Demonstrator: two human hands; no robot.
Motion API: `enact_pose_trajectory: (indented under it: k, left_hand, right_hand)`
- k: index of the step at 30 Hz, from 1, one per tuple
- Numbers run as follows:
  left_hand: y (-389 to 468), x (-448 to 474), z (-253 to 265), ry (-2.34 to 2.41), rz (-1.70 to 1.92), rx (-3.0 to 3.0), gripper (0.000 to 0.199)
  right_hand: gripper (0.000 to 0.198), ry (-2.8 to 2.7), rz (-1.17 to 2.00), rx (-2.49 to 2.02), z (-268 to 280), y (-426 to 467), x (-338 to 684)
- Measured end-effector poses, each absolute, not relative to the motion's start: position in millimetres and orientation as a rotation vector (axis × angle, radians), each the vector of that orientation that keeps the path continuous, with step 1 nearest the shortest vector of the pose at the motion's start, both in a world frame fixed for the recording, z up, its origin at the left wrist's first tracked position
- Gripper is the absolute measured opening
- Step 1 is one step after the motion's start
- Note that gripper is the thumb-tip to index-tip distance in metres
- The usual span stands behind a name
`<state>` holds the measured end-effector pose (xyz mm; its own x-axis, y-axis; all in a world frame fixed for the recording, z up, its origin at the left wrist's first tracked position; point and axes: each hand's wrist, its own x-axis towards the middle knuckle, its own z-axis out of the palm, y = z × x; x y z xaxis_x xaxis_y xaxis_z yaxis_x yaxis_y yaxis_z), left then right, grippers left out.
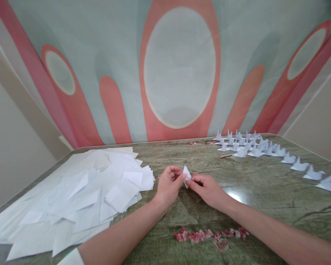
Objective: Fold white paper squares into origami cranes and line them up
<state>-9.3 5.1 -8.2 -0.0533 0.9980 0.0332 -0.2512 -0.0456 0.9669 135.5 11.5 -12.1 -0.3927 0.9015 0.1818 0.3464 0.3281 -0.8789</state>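
Observation:
A small folded piece of white paper (186, 172) is held up over the middle of the table, its top coming to a point. My left hand (169, 186) pinches it from the left, with the thumb across its front. From the right, the thumb and fingers of my right hand (205, 187) close on its lower edge. Fingertips hide part of the folds. To the left lies a heap of loose white paper sheets (99, 184). Several folded white paper cranes (256, 149) stand in rows at the far right.
The wood-patterned table (160, 235) has printed pink flowers (195, 235) near its front. Behind its back edge hangs a green and coral patterned backdrop (179, 70). One row of cranes runs along the right edge.

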Motion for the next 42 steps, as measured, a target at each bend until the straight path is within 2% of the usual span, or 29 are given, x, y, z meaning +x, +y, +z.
enact_pose_trajectory:
  k: [24,42]
  left_hand:
    - [12.8,-14.8,-12.5,0.985,1.417,0.867,0.031]
    - [13.1,-16.6,-11.5,0.933,1.358,0.780,0.032]
  right_hand:
    - [0.027,-1.862,1.104,-1.114,-9.8,9.1,135.2]
    - [0.022,-1.866,1.030,-1.062,-6.3,5.7,134.3]
